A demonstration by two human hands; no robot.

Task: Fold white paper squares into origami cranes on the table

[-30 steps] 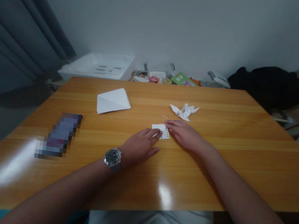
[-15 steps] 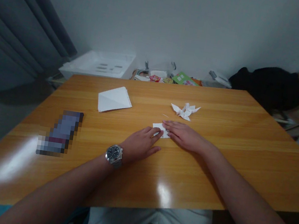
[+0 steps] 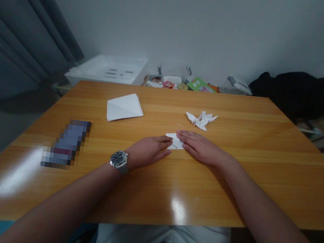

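A small white folded paper [image 3: 175,141] lies on the wooden table [image 3: 236,157] in front of me. My left hand [image 3: 148,150], with a wristwatch [image 3: 119,159] on the wrist, lies flat with its fingertips touching the paper's left edge. My right hand [image 3: 199,146] rests flat on the paper's right part, fingers stretched out and pressing it down. Beyond the hands sits a finished white origami figure [image 3: 201,119]. Part of the small paper is hidden under my fingers.
A stack of white paper sheets [image 3: 124,107] lies at the back left. A blurred dark object [image 3: 66,144] lies on the left of the table. A white box [image 3: 108,71], small packets [image 3: 182,84] and a black bag [image 3: 294,92] sit behind the table.
My left hand has slid a little left and back, so only its fingertips touch the paper. My right hand has crept slightly left over the paper.
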